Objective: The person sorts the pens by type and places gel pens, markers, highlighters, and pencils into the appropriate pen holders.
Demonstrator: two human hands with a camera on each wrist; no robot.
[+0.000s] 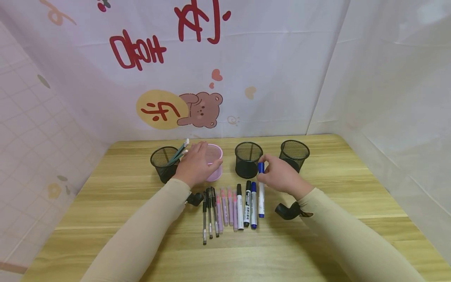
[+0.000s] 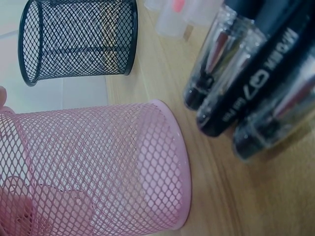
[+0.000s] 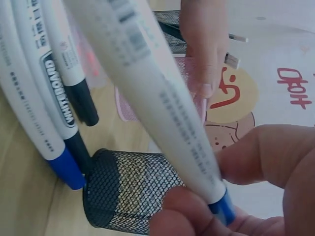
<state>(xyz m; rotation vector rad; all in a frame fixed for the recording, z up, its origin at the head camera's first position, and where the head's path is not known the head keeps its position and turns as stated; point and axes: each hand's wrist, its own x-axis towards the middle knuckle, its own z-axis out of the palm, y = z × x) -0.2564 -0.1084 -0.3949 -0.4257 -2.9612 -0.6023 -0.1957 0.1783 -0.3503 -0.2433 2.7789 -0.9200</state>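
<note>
My right hand (image 1: 282, 176) pinches a blue-capped white marker (image 1: 262, 196) near its cap, beside the front right of a black mesh cup (image 1: 248, 160). In the right wrist view, thumb and fingers hold that marker (image 3: 157, 103) above the other markers. My left hand (image 1: 197, 164) touches the rim of the pink mesh cup (image 1: 215, 172), its fingers over the far left side. The left wrist view shows the pink cup (image 2: 98, 162) upright on the table and empty of pens, with fingertips at its rim. Black-capped pens, pink pens (image 1: 230, 207) and several markers (image 1: 247, 207) lie in a row.
A black mesh cup (image 1: 163, 166) at the left holds green sticks with white ends. Another black mesh cup (image 1: 295, 150) stands at the right, partly behind my right hand. The wooden table (image 1: 239, 262) meets a printed cloth backdrop (image 1: 282, 70) behind the cups.
</note>
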